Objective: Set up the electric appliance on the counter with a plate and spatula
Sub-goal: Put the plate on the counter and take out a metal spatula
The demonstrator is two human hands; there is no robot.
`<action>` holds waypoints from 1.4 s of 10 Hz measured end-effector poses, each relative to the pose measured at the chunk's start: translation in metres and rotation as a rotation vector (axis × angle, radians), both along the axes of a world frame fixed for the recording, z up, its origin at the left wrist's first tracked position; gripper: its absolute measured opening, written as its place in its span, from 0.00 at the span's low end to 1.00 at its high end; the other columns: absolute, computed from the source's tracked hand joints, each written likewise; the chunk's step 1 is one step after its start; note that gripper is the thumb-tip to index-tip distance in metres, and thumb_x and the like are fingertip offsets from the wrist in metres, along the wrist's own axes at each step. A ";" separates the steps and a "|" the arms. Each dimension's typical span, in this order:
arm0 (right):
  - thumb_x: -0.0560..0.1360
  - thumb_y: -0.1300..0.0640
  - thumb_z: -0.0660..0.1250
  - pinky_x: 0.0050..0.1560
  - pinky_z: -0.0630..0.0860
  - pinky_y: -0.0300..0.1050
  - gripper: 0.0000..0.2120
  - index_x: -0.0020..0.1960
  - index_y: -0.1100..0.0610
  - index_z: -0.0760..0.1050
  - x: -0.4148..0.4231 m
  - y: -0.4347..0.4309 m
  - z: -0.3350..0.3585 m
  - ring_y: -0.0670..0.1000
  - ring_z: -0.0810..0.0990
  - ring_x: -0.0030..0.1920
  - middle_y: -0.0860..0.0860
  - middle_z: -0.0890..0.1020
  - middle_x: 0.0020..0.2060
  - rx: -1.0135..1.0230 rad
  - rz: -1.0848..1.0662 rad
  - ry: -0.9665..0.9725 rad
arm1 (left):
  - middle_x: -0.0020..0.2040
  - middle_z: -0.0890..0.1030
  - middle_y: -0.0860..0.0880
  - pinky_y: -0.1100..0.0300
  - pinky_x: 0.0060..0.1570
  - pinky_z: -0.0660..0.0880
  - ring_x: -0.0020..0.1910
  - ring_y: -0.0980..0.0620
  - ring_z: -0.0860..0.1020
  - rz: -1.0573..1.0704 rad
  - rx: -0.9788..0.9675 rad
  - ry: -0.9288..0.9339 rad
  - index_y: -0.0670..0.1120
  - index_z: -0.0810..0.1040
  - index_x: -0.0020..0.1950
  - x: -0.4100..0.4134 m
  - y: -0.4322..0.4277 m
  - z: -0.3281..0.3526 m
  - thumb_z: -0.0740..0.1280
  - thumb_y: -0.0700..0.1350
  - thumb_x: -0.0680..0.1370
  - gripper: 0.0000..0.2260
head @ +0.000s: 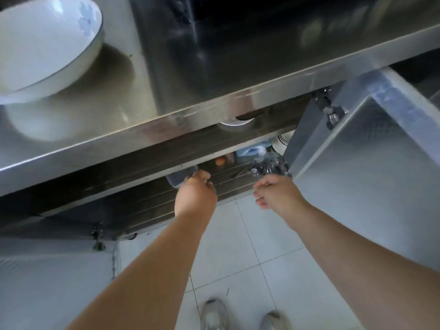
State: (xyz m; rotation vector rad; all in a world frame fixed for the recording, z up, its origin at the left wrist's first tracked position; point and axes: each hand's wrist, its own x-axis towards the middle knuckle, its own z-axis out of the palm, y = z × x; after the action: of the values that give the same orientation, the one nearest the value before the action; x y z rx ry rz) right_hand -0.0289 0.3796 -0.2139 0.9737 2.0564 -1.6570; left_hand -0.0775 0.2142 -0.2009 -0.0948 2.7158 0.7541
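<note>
Plate (45, 44), white and deep with a faint blue flower print, sits on top of the steel counter (166, 129), at its left end. Below the counter's front edge, in the open cupboard, the left hand (195, 192) curls its fingers round the corner of a grey-blue object (177, 179) too blurred to identify. The right hand (276, 191) hovers under the same edge, fingers loosely bent and gripping nothing, just short of a crumpled dark bag (271, 166). Deeper under the counter lies blue packaging (250, 151). A steel door (357, 151) stands open below the counter's right end.
</note>
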 end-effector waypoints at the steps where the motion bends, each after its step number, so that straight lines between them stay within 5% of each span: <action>1: 0.76 0.64 0.61 0.50 0.81 0.52 0.14 0.37 0.50 0.77 -0.019 -0.001 -0.011 0.51 0.80 0.36 0.51 0.82 0.35 0.046 0.008 0.075 | 0.57 0.81 0.46 0.52 0.60 0.75 0.55 0.45 0.79 -0.004 -0.016 0.008 0.48 0.75 0.65 -0.015 0.002 -0.007 0.57 0.41 0.81 0.15; 2: 0.76 0.63 0.63 0.52 0.81 0.55 0.13 0.38 0.48 0.76 -0.039 0.000 -0.022 0.55 0.83 0.40 0.53 0.83 0.39 0.098 0.001 0.127 | 0.55 0.81 0.45 0.43 0.63 0.73 0.54 0.43 0.80 -0.028 -0.044 0.034 0.49 0.74 0.65 -0.035 0.003 -0.012 0.56 0.41 0.81 0.15; 3: 0.76 0.60 0.63 0.54 0.80 0.56 0.09 0.41 0.48 0.77 -0.064 -0.001 -0.028 0.61 0.83 0.50 0.54 0.82 0.45 0.164 0.020 0.164 | 0.59 0.79 0.45 0.46 0.57 0.77 0.54 0.44 0.79 -0.035 -0.056 0.090 0.49 0.73 0.65 -0.060 0.001 -0.016 0.56 0.42 0.81 0.15; 6: 0.76 0.61 0.60 0.44 0.68 0.40 0.12 0.55 0.55 0.79 -0.147 0.000 -0.038 0.57 0.81 0.54 0.55 0.83 0.52 0.728 0.203 0.329 | 0.60 0.78 0.41 0.50 0.57 0.76 0.57 0.42 0.78 -0.056 -0.231 0.235 0.46 0.74 0.65 -0.139 -0.007 -0.036 0.57 0.41 0.81 0.14; 8: 0.77 0.62 0.60 0.55 0.74 0.45 0.13 0.59 0.62 0.77 -0.166 0.015 -0.047 0.60 0.79 0.59 0.59 0.81 0.57 0.734 0.114 0.294 | 0.66 0.74 0.41 0.46 0.62 0.73 0.64 0.41 0.74 -0.103 -0.319 0.228 0.47 0.69 0.69 -0.169 -0.009 -0.056 0.59 0.42 0.81 0.16; 11: 0.78 0.62 0.59 0.53 0.74 0.43 0.13 0.58 0.62 0.79 -0.176 0.013 -0.048 0.59 0.80 0.58 0.59 0.82 0.55 0.616 0.041 0.251 | 0.69 0.70 0.38 0.44 0.68 0.68 0.68 0.37 0.69 -0.231 -0.476 0.211 0.45 0.68 0.71 -0.179 -0.006 -0.069 0.55 0.45 0.83 0.17; 14: 0.75 0.61 0.62 0.59 0.78 0.56 0.13 0.56 0.62 0.80 -0.173 -0.007 -0.038 0.61 0.81 0.57 0.62 0.82 0.55 0.335 -0.025 0.214 | 0.60 0.77 0.37 0.50 0.55 0.76 0.58 0.40 0.78 -0.179 -0.242 0.092 0.39 0.72 0.66 -0.158 0.005 -0.052 0.60 0.41 0.80 0.14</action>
State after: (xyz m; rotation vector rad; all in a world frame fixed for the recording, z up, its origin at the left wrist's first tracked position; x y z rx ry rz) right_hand -0.2018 0.3726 -0.2520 0.9594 2.5336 -1.5144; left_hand -0.2355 0.2192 -0.2533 0.1291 2.8434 0.3865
